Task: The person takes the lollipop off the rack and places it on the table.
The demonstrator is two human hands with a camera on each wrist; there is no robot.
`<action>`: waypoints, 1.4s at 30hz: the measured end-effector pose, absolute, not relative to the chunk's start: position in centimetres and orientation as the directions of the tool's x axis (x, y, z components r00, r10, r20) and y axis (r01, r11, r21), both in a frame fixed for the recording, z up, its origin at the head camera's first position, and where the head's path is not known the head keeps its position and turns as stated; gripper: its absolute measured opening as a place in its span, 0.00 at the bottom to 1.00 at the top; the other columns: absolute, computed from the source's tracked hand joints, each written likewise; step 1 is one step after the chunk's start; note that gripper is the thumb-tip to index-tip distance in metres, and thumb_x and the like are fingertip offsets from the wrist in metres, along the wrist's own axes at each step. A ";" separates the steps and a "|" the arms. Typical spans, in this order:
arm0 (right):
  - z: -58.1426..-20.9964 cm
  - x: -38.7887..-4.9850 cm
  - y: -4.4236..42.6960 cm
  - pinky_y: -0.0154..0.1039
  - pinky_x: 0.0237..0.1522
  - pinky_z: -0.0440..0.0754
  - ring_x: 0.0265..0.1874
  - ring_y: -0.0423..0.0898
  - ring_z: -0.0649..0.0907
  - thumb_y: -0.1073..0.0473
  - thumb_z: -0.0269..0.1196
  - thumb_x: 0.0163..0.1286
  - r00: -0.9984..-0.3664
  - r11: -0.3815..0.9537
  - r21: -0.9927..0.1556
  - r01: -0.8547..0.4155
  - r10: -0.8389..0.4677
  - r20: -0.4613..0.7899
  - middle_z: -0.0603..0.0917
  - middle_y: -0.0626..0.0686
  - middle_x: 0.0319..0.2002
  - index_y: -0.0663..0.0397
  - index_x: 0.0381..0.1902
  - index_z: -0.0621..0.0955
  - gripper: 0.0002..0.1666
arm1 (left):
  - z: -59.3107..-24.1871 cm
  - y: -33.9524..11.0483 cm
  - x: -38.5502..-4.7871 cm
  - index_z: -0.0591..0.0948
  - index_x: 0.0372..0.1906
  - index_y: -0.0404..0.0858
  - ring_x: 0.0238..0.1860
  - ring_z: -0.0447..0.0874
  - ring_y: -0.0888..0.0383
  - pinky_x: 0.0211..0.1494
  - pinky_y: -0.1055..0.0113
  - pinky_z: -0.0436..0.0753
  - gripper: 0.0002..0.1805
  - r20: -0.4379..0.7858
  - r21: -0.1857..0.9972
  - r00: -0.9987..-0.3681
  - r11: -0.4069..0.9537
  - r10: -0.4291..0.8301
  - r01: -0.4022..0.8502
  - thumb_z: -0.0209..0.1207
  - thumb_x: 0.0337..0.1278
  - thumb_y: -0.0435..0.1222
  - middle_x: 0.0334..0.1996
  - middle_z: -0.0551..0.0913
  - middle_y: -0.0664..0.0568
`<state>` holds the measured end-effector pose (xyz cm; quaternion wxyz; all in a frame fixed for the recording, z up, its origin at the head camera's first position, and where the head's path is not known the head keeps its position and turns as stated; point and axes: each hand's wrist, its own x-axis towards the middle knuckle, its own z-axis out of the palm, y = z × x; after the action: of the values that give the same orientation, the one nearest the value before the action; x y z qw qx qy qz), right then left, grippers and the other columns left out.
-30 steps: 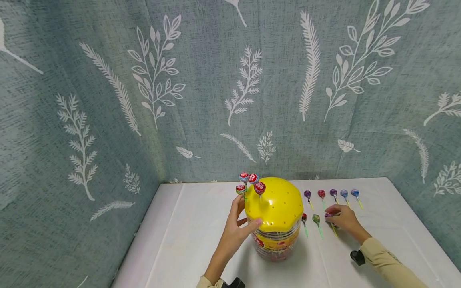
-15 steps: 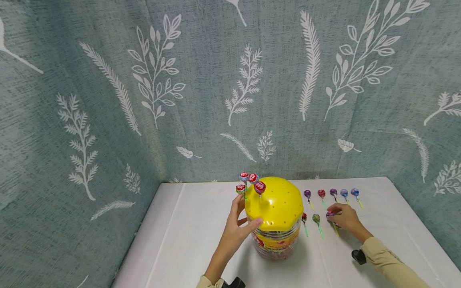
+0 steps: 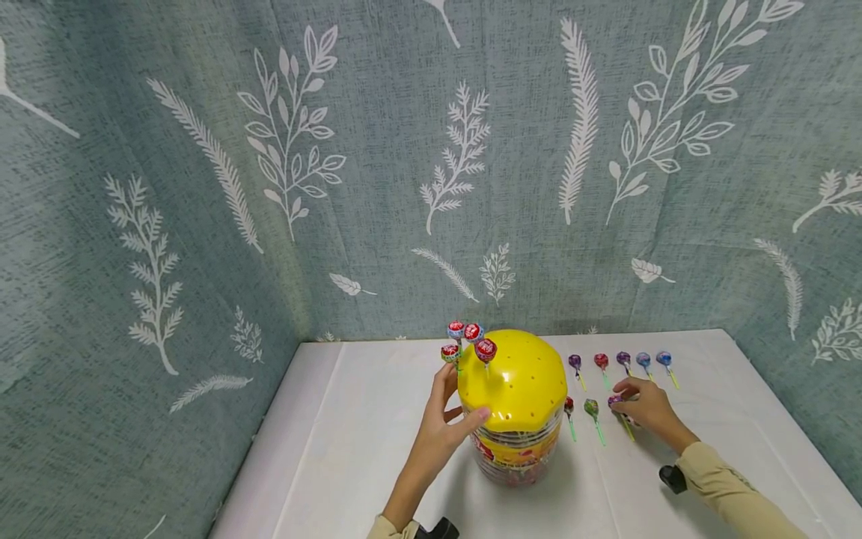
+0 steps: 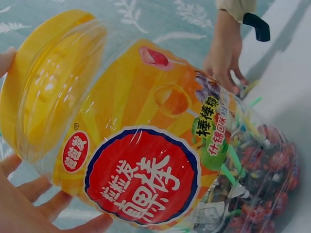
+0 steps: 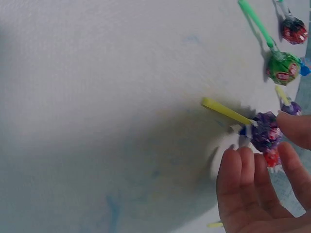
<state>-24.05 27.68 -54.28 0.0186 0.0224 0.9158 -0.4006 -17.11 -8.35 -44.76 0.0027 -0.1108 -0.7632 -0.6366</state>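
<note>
The left hand [image 3: 434, 434] holds the labelled plastic jar [image 3: 515, 453] near its top, the thumb over the front edge of the yellow lid [image 3: 525, 382], the other fingers spread and bent round the left side. Just above that hand, four red-topped lollipops [image 3: 485, 350] stand heads up on the lid's left part, sticks down, apparently set in its small holes. Right of the jar, eight more are on the white table [image 3: 377, 419] in two rows: the back-row lollipops [image 3: 644, 361] run purple, red, purple, blue, blue; in front come a red lollipop [image 3: 569, 406], a green lollipop [image 3: 591, 409] and, at the right end, the purple lollipop [image 5: 265, 130] at the right hand [image 3: 649, 412]. That hand seems to pinch the wrapped head between thumb and forefinger, the other fingers loosely curved — whether it is off the table cannot be told. By that count the work looks about a third along: four upright, eight left, and plenty of bare holes. The left wrist view alone makes plain the heap of wrapped lollipops [image 4: 265, 204] inside the jar and the big red label disc [image 4: 143, 177]; the right wrist view gives the pinch and yellow stick up close but no jar — only the head view shows the four standing.
</note>
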 end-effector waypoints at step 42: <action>-38.8 -21.9 22.9 0.37 0.33 0.81 0.37 0.48 0.80 0.56 0.65 0.63 -0.946 0.570 -0.756 -0.322 -0.214 0.242 0.82 0.54 0.42 0.56 0.47 0.79 0.16 | -44.9 -8.2 -17.1 0.55 0.71 0.51 0.68 0.59 0.50 0.59 0.50 0.68 0.42 0.152 0.971 -0.976 0.159 0.156 0.177 0.63 0.53 0.49 0.66 0.64 0.51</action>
<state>-21.88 22.87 -38.79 -0.0616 -0.1518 0.8839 -0.4381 -17.11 -8.23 -44.88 0.0083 -0.1093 -0.7611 -0.6394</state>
